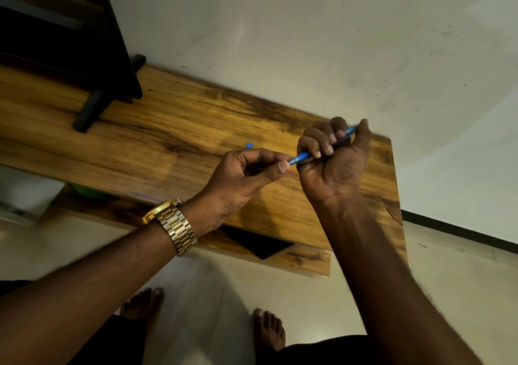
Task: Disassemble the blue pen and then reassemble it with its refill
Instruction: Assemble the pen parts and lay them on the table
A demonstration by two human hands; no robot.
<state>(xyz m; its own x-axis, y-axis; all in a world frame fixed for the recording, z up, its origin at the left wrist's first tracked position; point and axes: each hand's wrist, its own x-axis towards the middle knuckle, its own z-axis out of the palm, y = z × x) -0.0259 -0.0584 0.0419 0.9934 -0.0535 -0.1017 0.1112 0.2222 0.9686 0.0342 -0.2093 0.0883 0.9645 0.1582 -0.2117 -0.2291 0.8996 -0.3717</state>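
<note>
From the head view we see both hands over the right end of the wooden bench [173, 118]. Our right hand [333, 154] is curled into a fist around the blue pen [301, 157], which slants up to the right, its far end poking out by the thumb. Our left hand [246, 171] pinches the pen's lower tip between thumb and forefinger, so both hands are closed on it, nearly touching. A small blue piece [249, 146] lies on the bench just behind the left hand. A gold watch [173, 224] sits on the left wrist. A dark stand [92, 109] rests on the bench's left part.
</note>
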